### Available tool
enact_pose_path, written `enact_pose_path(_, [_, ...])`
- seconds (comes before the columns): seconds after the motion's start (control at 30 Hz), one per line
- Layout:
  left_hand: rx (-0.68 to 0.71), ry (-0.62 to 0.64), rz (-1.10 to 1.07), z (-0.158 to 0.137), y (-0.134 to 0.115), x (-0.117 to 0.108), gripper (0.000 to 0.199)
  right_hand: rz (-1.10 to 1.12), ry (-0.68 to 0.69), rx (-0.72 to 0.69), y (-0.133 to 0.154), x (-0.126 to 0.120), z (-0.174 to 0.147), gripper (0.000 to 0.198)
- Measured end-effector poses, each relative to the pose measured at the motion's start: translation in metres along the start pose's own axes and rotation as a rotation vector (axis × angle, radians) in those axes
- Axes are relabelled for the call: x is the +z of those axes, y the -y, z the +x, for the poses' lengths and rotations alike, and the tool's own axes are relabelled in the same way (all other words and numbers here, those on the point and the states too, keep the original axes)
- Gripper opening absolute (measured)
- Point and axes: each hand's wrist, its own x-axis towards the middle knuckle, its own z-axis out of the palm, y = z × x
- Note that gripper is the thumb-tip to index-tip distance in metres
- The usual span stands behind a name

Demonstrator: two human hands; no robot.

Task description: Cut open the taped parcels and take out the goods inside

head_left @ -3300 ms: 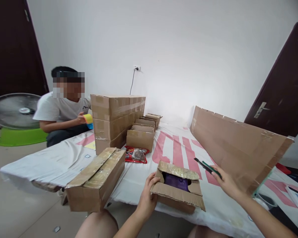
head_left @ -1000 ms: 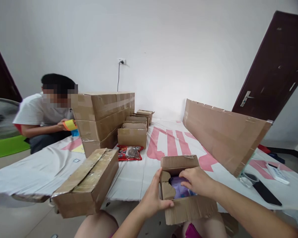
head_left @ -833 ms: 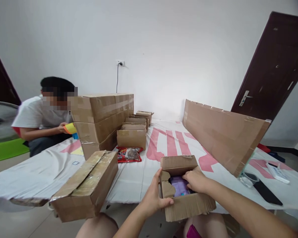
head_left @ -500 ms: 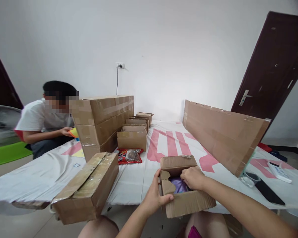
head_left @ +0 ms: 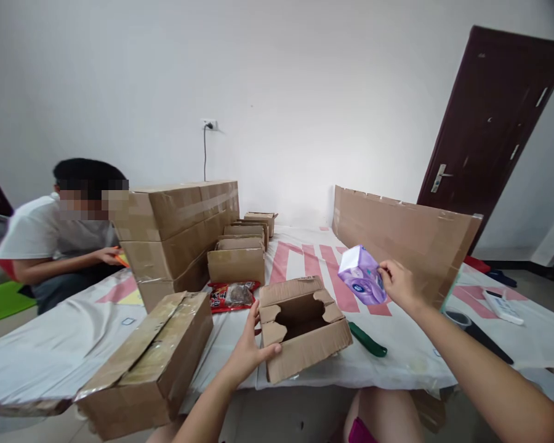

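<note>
My left hand [head_left: 244,354] grips the left side of a small open cardboard box [head_left: 305,354], thumb on the front and fingers behind. The box is tilted toward me at the table's front edge, its flaps torn in curves; nothing shows in its dark inside. Up and to the right, my right hand [head_left: 399,283] pinches a purple tissue pack [head_left: 362,277] by its right end, holding it above the table. A dark green curved object [head_left: 368,339], perhaps a knife handle, lies right of the box. Behind my left hand lies a red snack packet [head_left: 233,296].
A long taped carton [head_left: 148,363] stands at the front left. Stacked cartons [head_left: 175,240] and a row of small open boxes [head_left: 236,264] run toward the wall. A cardboard panel [head_left: 401,240] stands at right, near a black phone [head_left: 482,338]. Another person [head_left: 69,246] sits left.
My right hand has drawn the purple tissue pack out of the box and carried it up to the right. The box has shifted left with my left hand. The green object has come into view.
</note>
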Motion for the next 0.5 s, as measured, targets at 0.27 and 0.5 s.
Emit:
enact_pose_path(0.27, [0.019, 0.114, -0.06, -0.007, -0.004, 0.006, 0.132, -0.176, 0.326, 0.174, -0.058, 0.066, -0.043, 0.019])
enact_pose_path(0.5, [0.008, 0.097, -0.093, -0.011, -0.006, 0.011, 0.116, -0.14, 0.357, 0.218, -0.058, 0.075, -0.039, 0.016])
